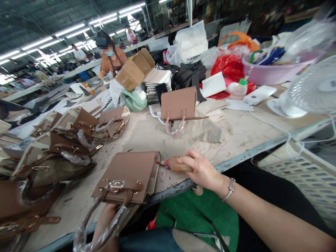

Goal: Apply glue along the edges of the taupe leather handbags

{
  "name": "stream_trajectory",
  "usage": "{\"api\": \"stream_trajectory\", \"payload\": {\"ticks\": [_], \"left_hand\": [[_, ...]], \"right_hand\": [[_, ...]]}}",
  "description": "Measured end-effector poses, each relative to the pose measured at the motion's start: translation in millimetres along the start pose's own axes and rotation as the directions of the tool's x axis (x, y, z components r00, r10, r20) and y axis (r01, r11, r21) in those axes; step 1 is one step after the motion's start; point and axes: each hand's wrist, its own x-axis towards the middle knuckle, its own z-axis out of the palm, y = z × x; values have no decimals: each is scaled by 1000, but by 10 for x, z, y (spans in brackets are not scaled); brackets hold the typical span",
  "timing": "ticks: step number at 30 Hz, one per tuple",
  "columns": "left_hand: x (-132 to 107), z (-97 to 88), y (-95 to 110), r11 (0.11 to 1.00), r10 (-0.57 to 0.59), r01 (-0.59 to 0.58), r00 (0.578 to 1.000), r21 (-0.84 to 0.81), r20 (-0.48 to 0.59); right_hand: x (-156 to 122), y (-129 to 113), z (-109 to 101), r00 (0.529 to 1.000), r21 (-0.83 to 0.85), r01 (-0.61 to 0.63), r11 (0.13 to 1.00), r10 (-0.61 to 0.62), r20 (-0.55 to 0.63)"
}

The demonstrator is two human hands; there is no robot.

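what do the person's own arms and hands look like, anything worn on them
Both are bare, with no gloves or sleeves in view. The right hand has a silver metal bracelet at the wrist, and its forearm is uncovered right to the frame edge. The left hand shows only partly at the bottom edge; no ring or watch can be made out.
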Motion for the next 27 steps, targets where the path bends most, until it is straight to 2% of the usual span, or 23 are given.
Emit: {"api": "stream_trajectory", "payload": {"ticks": [6,8,12,15,18,23,27], "left_hand": [[108,-59,-113,999,-5,6,999,-33,35],[186,-100,-210,998,-48,51,996,-41,69],[370,-202,-448,978,-126,150,978,-142,166],[458,-251,-553,971,-123,153,979,-183,164],[477,-259,-568,962,-140,180,970,-207,197],[442,-253,-559,961,-112,160,971,-226,210],[436,-267,-576,954,-141,194,963,-229,232]], "right_hand": [[-14,-187,-169,979,177,13,984,-49,200],[1,-183,-154,984,123,-7,992,-16,180],[93,-83,-77,998,-48,-37,998,40,55],[145,-30,-49,999,-115,-45,992,47,21],[123,-39,-53,998,-107,-45,993,49,30],[40,-108,-67,992,30,-5,1000,1,125],[74,-96,-23,995,-32,-45,998,48,87]]}}
